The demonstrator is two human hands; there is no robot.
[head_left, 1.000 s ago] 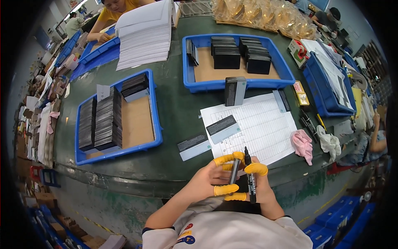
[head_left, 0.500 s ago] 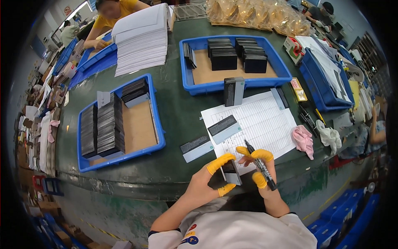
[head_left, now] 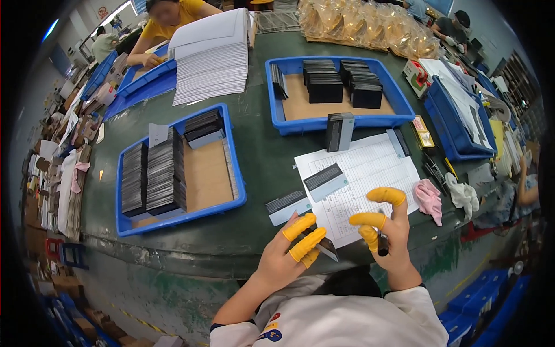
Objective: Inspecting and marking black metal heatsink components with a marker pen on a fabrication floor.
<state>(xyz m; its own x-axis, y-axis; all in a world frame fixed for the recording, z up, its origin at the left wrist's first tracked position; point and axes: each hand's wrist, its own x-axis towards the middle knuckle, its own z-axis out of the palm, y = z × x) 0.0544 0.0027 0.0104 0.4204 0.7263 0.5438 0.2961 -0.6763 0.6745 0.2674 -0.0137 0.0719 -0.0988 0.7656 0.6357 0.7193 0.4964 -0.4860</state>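
Observation:
My left hand [head_left: 276, 261], with yellow finger cots, is closed around a small dark card stack [head_left: 328, 250] with a pale edge, held tilted over the table's near edge. In my right hand [head_left: 398, 247] a black marker [head_left: 383, 245] is tucked against the palm, its end facing me; thumb and forefinger are spread apart in yellow cots. Beyond them lies a white printed sheet [head_left: 376, 179]. One black-and-light-blue card [head_left: 325, 181] rests on it, and a similar card [head_left: 288, 207] lies at its left. Another card [head_left: 399, 143] is at its far right corner.
An upright card stack [head_left: 340, 132] stands before the far blue tray [head_left: 376, 121]. Another blue tray [head_left: 238, 199] of cards sits left. Pink cloth [head_left: 428, 201], white cloth [head_left: 463, 196] and a blue bin [head_left: 462, 151] are right. A person in yellow [head_left: 173, 29] works across the table.
My right hand has moved right, away from my left, and turned the marker toward me while spreading its fingers. My left fingers have closed over the card stack. The view has shifted slightly.

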